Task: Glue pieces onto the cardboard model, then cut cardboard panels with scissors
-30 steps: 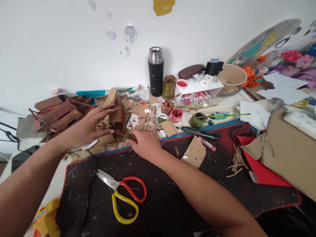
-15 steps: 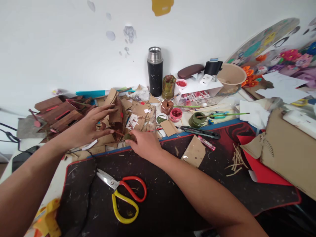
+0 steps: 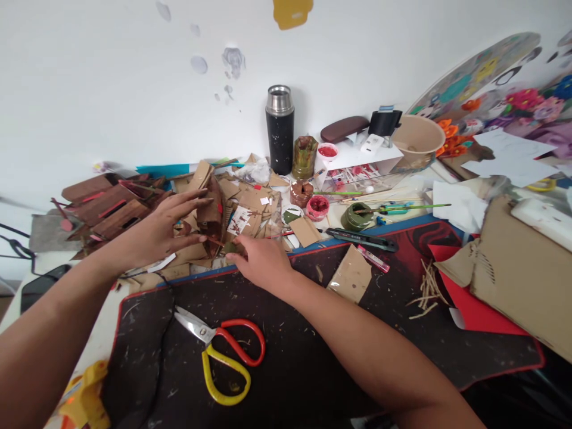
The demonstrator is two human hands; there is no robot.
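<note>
Fingers apart, my left hand reaches over the cardboard scraps, beside a brown-painted cardboard piece with a small red patch. Its fingertips lie at the left side of that piece. My right hand is closed, thumb and fingers pinching a small dark green piece just below the brown piece. A thin reddish stick runs from the green piece toward my left fingers. Further left lie several brown cardboard pieces with red strips. Cardboard scraps are heaped behind my hands.
Scissors lie on the dark mat. Behind stand a black flask and paint pots. A cutter lies at the mat's back edge, a yellow glue gun at the lower left, a cardboard box at the right.
</note>
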